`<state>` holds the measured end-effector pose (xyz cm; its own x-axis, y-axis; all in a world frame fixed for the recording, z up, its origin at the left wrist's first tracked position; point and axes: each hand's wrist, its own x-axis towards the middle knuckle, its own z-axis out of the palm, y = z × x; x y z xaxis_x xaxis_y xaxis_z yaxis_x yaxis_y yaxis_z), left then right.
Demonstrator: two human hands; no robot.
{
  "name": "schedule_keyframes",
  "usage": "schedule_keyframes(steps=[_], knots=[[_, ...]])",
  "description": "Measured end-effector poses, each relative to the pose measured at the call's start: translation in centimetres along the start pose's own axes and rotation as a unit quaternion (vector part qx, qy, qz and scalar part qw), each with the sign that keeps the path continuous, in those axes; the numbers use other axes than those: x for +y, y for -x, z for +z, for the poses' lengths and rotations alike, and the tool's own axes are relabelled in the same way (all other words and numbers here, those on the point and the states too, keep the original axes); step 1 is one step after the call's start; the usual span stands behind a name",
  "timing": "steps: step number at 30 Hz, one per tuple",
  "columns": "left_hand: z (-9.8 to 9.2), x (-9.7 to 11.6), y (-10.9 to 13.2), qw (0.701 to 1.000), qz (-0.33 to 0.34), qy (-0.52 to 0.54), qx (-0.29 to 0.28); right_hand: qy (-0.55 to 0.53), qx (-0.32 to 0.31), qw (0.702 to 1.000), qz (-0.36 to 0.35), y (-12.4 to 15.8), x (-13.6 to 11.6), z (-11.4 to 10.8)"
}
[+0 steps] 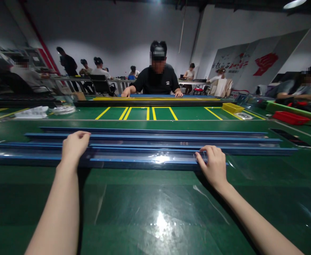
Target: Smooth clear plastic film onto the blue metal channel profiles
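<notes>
Several long, dark channel strips with blue edges lie side by side across the green table. My right hand [213, 163] is at the right end of the nearest strip [144, 156], with thumb and fingers curled round its edges. Farther left, my left hand [75, 146] reaches over the same strip, its fingers bent together; the wrist hides part of the grip. Behind this strip lie another blue-edged strip [150, 142] and a farther strip [155, 131], touched by neither hand.
Clear film [144, 205] covers the near table. A phone [292, 138] lies at right, near a red tray [290, 118] and a yellow bin [232, 108]. Opposite, a person in black [156, 79] handles long yellow-edged strips [155, 99]. Tape rolls [64, 109] lie at left.
</notes>
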<state>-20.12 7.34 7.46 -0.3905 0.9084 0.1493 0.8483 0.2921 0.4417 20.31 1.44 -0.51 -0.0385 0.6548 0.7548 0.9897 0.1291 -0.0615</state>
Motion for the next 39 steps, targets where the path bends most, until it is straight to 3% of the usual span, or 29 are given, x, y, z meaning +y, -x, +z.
schedule_keyframes(steps=[3, 4, 8, 12, 15, 17, 20, 24, 32, 39], knots=[[0.5, 4.1, 0.9, 0.987, 0.145, 0.004, -0.064, 0.019, -0.008, 1.000, -0.012, 0.0, -0.1, -0.1], [1.0, 5.7, 1.5, 0.985, 0.161, 0.004, -0.063, 0.018, -0.015, 1.000, -0.017, 0.0, -0.1, -0.1], [4.2, 11.4, 5.8, 0.931, 0.347, 0.000, -0.113, 0.004, -0.033, 0.999, -0.027, 0.0, -0.1, -0.2], [8.7, 14.4, 11.9, 0.885, 0.463, -0.020, -0.038, -0.007, -0.041, 0.999, -0.033, 0.0, -0.3, -0.5], [12.0, 14.5, 15.3, 0.843, 0.537, 0.005, 0.046, -0.015, -0.044, 0.998, -0.037, 0.0, -0.5, -0.6], [13.5, 14.2, 16.4, 0.808, 0.586, -0.005, 0.067, -0.021, -0.042, 0.998, -0.034, 0.0, -0.6, -0.6], [14.4, 13.7, 16.7, 0.810, 0.581, -0.020, 0.073, -0.032, -0.042, 0.998, -0.026, -0.1, -0.8, -0.7], [14.3, 13.7, 16.5, 0.820, 0.568, -0.014, 0.073, -0.034, -0.039, 0.998, -0.021, -0.2, -1.0, -1.1], [14.4, 13.8, 16.7, 0.873, 0.480, -0.011, 0.085, 0.008, -0.036, 0.999, -0.002, -0.5, 0.2, -1.3], [14.0, 13.8, 16.7, 0.855, 0.510, -0.007, 0.094, -0.003, -0.087, 0.996, -0.012, -0.2, -0.5, -0.9]])
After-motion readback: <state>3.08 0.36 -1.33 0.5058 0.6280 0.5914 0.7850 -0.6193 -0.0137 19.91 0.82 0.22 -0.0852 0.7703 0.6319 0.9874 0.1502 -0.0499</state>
